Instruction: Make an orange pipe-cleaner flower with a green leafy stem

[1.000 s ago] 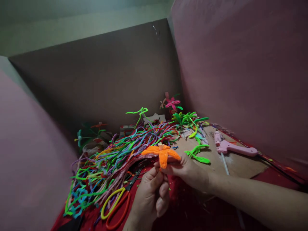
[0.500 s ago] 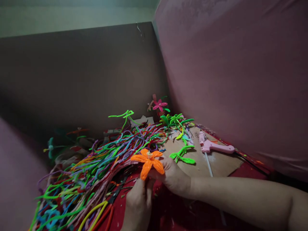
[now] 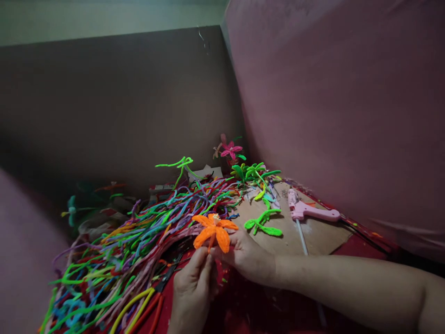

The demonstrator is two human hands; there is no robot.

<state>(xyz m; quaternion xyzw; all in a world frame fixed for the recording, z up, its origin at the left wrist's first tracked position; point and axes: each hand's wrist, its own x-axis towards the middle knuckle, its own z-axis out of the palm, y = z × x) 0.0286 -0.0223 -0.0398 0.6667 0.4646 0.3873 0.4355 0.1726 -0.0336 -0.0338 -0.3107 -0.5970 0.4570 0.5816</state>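
An orange pipe-cleaner flower [image 3: 221,235] with a pale centre is held up between my two hands. My left hand [image 3: 193,283] is closed, its thumb and fingertip pinching an orange strand just below the petals. Behind and right of the flower, my right hand [image 3: 251,260] is also closed; it grips the flower near its base, though the fingertips are partly hidden by petals. Just beyond my right hand lies a bright green pipe-cleaner leaf sprig [image 3: 264,225] on a cardboard sheet [image 3: 325,241].
A pink glue gun [image 3: 309,212] rests on the cardboard. Loose multicoloured pipe cleaners [image 3: 149,241] heap on the left, with a yellow-and-red-handled cutting tool [image 3: 158,290] beside my left hand. A pink flower [image 3: 231,150] and green leaves [image 3: 255,171] stand farther back. Walls enclose the far side and right.
The orange flower has turned and tipped, exposing the strand below its petals. My left hand has shifted slightly left and up, now pinching there. My right hand stays nearly in place.
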